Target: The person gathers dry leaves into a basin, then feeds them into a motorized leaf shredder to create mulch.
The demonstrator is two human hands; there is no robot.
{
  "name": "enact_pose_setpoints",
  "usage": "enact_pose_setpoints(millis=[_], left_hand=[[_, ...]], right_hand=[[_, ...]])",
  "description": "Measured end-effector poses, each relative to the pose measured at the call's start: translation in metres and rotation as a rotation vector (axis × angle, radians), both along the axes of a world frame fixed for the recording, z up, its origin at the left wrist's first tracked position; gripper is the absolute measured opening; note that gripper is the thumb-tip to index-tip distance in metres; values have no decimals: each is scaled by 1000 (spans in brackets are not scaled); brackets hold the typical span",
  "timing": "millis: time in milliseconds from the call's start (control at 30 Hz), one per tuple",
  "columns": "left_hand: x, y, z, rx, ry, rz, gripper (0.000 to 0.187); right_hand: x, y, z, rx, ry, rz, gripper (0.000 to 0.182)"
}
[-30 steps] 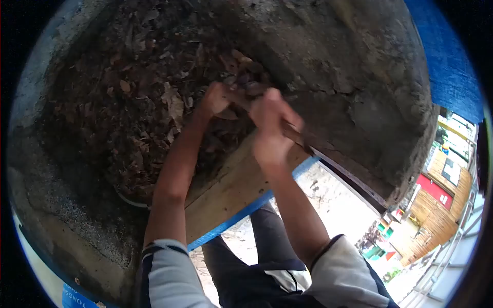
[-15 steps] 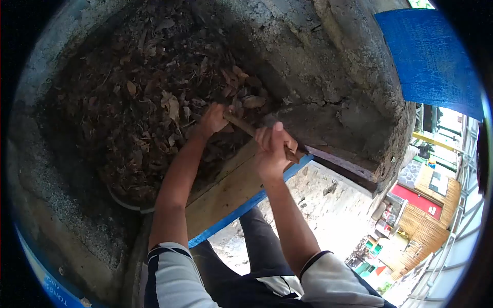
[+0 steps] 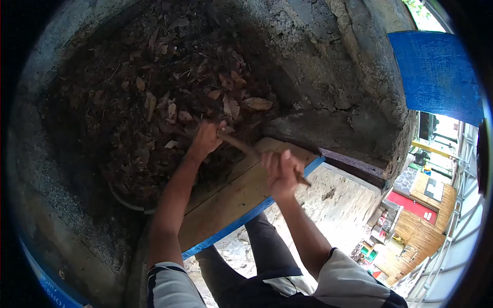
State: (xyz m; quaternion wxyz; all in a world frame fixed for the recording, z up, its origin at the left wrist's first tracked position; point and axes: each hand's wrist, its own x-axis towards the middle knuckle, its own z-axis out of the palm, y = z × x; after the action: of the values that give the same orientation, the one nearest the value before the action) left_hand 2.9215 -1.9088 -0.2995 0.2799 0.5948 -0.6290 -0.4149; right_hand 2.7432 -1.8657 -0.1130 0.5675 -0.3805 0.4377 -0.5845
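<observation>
two hands [image 3: 208, 137] [image 3: 280, 173] grip a stick [image 3: 240, 145] over leaves [image 3: 149, 102] and board [image 3: 226, 205] between rough walls [image 3: 328, 66].

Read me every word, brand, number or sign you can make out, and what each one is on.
"TONG": white letters on the blue surface at lower left, partly cut off.
Beside it, more white lettering: too blurred to read.
Small white mark on the distant red panel: too small to read.
Held stick: no lettering seen.

Colours and patterns, leaf bin and board.
Dry leaves [image 3: 258, 104]: mottled brown and tan. Board [image 3: 231, 192]: yellowish wood, blue edge. Shirt sleeves [image 3: 175, 286]: pale grey, dark trim. Panel [image 3: 436, 74]: blue, streaked.
</observation>
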Motion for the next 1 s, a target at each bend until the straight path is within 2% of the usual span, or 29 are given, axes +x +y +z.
enact_pose_setpoints(millis=[33, 133, 267, 400, 500, 667, 767, 1000], left_hand=[[5, 5, -9, -50, 36, 0, 52], [13, 14, -11, -199, 76, 13, 50], [17, 31, -19, -211, 11, 35, 47], [16, 29, 15, -90, 13, 75, 47], [18, 35, 28, -47, 10, 68, 47], [25, 49, 35, -6, -96, 24, 44], [32, 59, 35, -24, -96, 75, 42], [65, 92, 40, 20, -124, 108, 39]], right_hand=[[2, 4, 1, -9, 1, 2, 47], [16, 19, 16, 17, 86, 80, 52], [13, 24, 20, 23, 134, 105, 52], [9, 24, 31, 79, 107, 126, 54], [9, 28, 44, 125, 195, 164, 56], [5, 30, 42, 140, 130, 153, 58], [10, 34, 38, 104, 100, 185, 52], [32, 44, 37, 174, 25, 218, 53]])
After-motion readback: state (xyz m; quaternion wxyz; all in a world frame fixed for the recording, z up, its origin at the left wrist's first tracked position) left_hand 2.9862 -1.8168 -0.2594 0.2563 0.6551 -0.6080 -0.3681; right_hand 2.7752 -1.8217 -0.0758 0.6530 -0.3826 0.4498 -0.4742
